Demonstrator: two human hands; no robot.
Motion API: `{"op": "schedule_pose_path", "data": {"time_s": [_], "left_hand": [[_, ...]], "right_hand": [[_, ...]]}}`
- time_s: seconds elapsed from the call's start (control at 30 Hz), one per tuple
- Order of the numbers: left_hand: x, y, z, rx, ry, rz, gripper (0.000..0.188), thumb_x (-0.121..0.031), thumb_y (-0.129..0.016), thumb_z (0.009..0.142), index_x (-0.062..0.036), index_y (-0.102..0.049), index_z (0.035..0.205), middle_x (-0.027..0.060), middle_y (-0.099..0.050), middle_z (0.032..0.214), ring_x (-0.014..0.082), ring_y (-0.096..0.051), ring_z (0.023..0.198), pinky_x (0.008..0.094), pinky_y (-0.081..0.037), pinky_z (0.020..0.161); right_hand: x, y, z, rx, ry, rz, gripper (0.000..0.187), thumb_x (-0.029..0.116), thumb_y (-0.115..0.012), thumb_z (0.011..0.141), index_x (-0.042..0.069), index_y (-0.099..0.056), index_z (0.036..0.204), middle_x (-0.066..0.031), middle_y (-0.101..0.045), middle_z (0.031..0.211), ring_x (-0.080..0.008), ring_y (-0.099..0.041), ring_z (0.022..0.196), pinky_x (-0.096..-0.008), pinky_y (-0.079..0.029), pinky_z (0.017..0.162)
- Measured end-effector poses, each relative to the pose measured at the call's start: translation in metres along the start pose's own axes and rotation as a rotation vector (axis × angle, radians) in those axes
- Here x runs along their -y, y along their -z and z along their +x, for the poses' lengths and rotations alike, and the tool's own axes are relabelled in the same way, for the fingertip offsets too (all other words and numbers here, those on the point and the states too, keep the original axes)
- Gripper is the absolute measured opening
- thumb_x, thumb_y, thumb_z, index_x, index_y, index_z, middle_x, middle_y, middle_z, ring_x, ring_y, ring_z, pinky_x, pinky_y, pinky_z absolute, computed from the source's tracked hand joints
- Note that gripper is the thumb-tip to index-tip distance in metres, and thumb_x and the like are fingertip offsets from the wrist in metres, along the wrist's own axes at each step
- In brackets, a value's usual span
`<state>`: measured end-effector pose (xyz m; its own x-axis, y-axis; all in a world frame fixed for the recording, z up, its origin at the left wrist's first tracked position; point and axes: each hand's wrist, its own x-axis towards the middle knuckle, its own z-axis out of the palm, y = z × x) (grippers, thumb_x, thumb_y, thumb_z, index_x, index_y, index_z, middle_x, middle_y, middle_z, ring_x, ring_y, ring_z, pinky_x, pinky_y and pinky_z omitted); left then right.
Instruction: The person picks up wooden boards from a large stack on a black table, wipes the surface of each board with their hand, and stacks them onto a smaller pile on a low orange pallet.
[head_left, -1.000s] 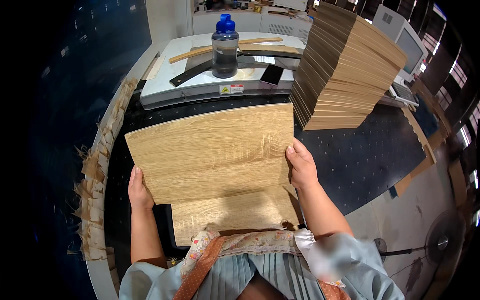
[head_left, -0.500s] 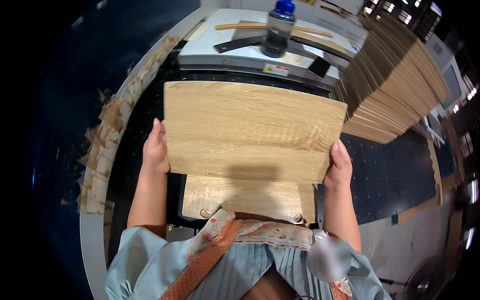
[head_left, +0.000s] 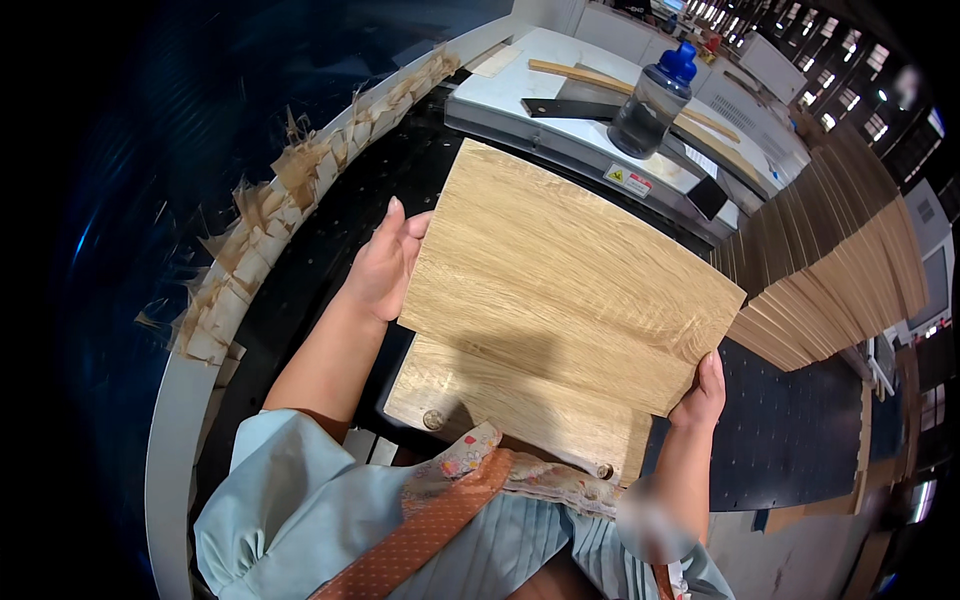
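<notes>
A rectangular light wood-grain board (head_left: 570,270) is held in front of me between my two hands, its right side lower in view than its left. My left hand (head_left: 388,262) is closed on its left edge, fingers partly hidden behind it. At the lower right edge, my right hand (head_left: 702,395) grips with its thumb along the side. Under the near edge of this board a second wood-grain board (head_left: 520,400) shows, with a round metal-looking fitting near each of its two near corners. Shadow falls across both boards.
A black perforated table (head_left: 790,430) lies beneath. On the right stands a tall stack of boards (head_left: 830,270). Beyond, a white machine top (head_left: 530,70) bears a blue-capped bottle (head_left: 652,105) and wooden strips. Along the left runs a pale rail (head_left: 255,230) covered with torn tape.
The view has swung, so the surroundings appear turned clockwise. The held board now slants down to the right, with my left hand higher and my right hand lower in the picture.
</notes>
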<state>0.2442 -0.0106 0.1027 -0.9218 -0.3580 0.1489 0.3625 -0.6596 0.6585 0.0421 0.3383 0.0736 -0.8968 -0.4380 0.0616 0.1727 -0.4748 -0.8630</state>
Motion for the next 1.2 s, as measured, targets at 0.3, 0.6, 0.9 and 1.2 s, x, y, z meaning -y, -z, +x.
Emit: {"op": "schedule_pose_path", "data": {"time_s": [0.3, 0.6, 0.9, 1.2], "left_hand": [[-0.001, 0.007, 0.009, 0.096, 0.051, 0.008, 0.067, -0.052, -0.027, 0.096, 0.006, -0.042, 0.127, 0.0187, -0.054, 0.123, 0.0238, -0.053, 0.114, 0.0375, -0.044, 0.095], [-0.004, 0.011, 0.012, 0.13, 0.086, -0.042, 0.051, -0.036, -0.037, 0.097, 0.0063, -0.044, 0.125, 0.0178, -0.056, 0.117, 0.0208, -0.058, 0.105, 0.0329, -0.05, 0.088], [-0.013, 0.01, 0.008, -0.022, 0.03, 0.271, 0.063, -0.003, -0.054, 0.077, 0.0053, -0.032, 0.135, 0.0201, -0.046, 0.129, 0.0253, -0.05, 0.118, 0.0341, -0.041, 0.099], [-0.007, 0.017, 0.01, -0.044, -0.073, 0.282, 0.061, -0.001, -0.048, 0.078, 0.0013, -0.033, 0.138, 0.0203, -0.04, 0.136, 0.0271, -0.046, 0.121, 0.0345, -0.04, 0.099]], "right_hand": [[-0.007, 0.008, 0.003, 0.02, -0.061, 0.005, 0.045, 0.021, -0.043, 0.094, -0.005, -0.038, 0.131, -0.0169, -0.049, 0.129, -0.0289, -0.05, 0.115, -0.0387, -0.041, 0.096], [-0.004, 0.003, 0.001, -0.058, -0.147, 0.013, 0.043, 0.017, -0.039, 0.095, -0.005, -0.036, 0.133, -0.018, -0.047, 0.13, -0.0298, -0.049, 0.117, -0.0395, -0.041, 0.097], [0.017, -0.012, 0.013, 0.177, -0.209, 0.101, 0.047, 0.007, -0.043, 0.091, -0.006, -0.032, 0.135, -0.0202, -0.047, 0.129, -0.0287, -0.051, 0.116, -0.0378, -0.045, 0.095], [0.032, -0.031, 0.011, 0.108, -0.011, 0.051, 0.048, 0.009, -0.049, 0.089, -0.004, -0.036, 0.133, -0.0198, -0.049, 0.128, -0.0281, -0.053, 0.114, -0.0369, -0.045, 0.095]]}}
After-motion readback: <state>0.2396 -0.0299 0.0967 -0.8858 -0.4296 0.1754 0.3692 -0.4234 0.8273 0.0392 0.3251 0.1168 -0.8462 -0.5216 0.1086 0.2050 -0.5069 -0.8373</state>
